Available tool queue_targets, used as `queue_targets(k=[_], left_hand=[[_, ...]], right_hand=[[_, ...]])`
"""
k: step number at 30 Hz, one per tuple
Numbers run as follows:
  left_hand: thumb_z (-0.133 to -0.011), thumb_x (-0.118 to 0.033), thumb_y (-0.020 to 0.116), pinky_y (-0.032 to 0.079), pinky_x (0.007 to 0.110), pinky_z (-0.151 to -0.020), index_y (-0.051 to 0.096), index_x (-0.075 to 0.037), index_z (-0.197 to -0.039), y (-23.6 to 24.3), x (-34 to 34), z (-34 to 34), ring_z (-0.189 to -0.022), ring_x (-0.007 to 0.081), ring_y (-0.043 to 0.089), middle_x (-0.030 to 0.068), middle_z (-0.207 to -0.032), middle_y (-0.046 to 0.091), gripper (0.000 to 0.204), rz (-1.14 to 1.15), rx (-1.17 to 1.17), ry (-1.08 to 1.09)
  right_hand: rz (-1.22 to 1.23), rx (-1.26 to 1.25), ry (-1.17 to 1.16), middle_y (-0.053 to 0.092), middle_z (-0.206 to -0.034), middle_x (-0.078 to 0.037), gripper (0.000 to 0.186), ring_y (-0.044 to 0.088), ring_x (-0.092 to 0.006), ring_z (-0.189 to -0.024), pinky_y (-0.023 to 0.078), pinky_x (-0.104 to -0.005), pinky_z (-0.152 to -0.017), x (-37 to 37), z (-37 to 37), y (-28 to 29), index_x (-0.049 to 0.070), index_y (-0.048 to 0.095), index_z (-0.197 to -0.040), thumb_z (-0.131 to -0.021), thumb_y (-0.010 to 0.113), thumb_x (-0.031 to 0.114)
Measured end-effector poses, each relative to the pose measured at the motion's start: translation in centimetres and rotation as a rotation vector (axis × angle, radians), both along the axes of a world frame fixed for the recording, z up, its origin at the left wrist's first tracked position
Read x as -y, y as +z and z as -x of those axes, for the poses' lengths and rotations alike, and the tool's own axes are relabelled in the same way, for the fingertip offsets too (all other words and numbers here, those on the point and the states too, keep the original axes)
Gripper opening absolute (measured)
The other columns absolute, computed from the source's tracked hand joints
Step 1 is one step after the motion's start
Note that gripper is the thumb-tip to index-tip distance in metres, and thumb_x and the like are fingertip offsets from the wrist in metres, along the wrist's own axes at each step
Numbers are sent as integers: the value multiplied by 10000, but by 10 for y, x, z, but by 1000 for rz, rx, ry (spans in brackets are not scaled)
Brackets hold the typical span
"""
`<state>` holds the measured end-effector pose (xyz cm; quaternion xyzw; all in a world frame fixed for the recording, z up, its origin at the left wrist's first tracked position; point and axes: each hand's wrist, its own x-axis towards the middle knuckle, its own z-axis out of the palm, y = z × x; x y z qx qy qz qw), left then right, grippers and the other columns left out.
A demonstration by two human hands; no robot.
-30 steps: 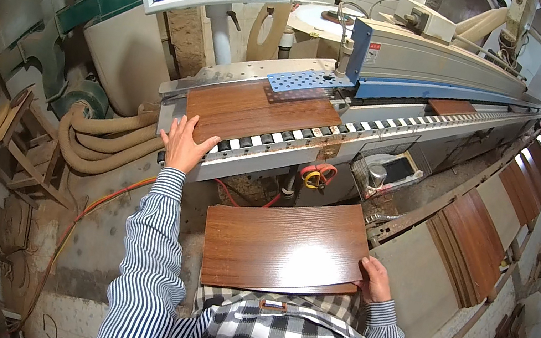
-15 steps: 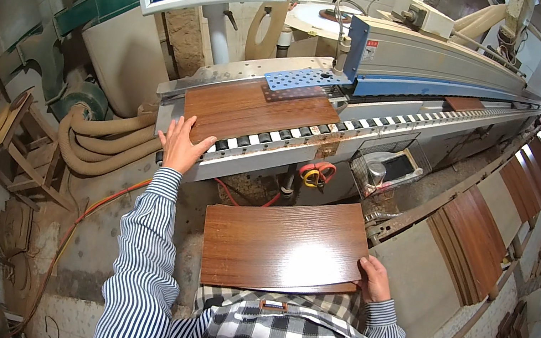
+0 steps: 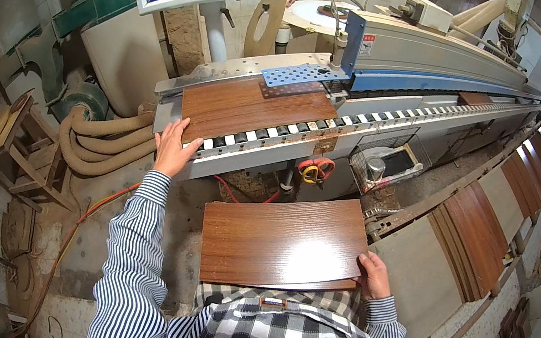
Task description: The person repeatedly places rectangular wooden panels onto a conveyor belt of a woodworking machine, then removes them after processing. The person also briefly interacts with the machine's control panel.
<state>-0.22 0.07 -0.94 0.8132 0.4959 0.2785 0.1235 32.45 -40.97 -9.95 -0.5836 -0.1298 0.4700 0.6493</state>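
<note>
Resting with spread fingers, the left hand point(image 3: 173, 152) touches the near left corner of a flat brown wood-grain board point(image 3: 251, 113) on a black-and-white roller track point(image 3: 282, 130). Fingers of the right hand point(image 3: 376, 277) pinch the right edge of a glossy rectangular wood-grain board point(image 3: 280, 239) over the lap point(image 3: 326, 305). A red-and-white label point(image 3: 367, 45), its print illegible, marks the beige metal machine cover point(image 3: 442, 59).

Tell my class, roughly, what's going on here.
Someone's left hand is spread at the left end of a brown board on a machine's roller track; part of that board lies beneath a blue perforated plate. The right hand holds a second brown board by its right edge. More boards lie to the right.
</note>
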Motion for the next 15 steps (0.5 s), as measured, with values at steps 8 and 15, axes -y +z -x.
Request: queue_targets(k=[8, 15], left_hand=[[-876, -402, 605, 105, 555, -1114, 447, -104, -1361, -3, -4, 2, -1356, 353, 308, 171, -1426, 414, 591, -29, 1, -21], [-872, -393, 612, 128, 561, -1110, 453, -111, -1357, -4, -9, 2, -1351, 369, 311, 155, -1405, 446, 583, -37, 2, -13]], right_hand=[[-5, 0, 32, 638, -912, -27, 267, 620, -112, -743, 540, -259, -638, 3, -4, -5, 19, 553, -1126, -936, 555, 206], [18, -18, -6, 628, -873, -15, 258, 590, -80, -685, 505, -226, -584, -1, 1, 3, 14, 553, -1134, -939, 545, 183]])
